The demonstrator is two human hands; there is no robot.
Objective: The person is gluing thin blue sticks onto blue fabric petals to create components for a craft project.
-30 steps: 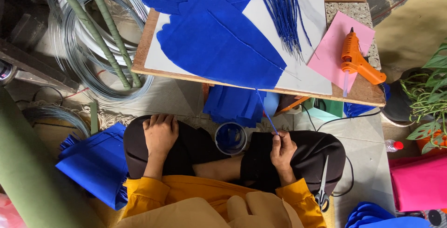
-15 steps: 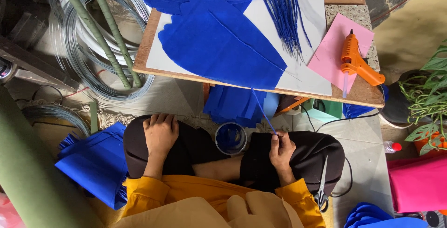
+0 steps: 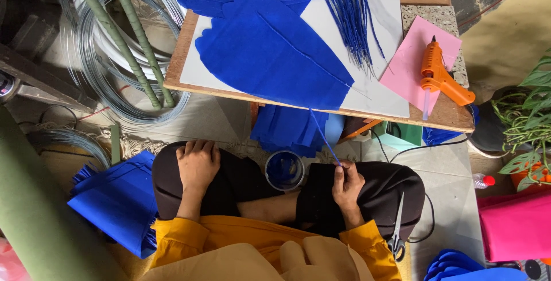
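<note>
Right hand stays gripping blue wire

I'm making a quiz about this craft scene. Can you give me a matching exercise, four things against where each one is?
Things:
1. glue gun
2. scissors
3. left hand
4. round blue tub

Places:
A. on the floor between the knees
B. flat on the left knee
C. on the pink sheet on the board
D. on the right thigh

Pairs: 1-C, 2-D, 3-B, 4-A
</note>
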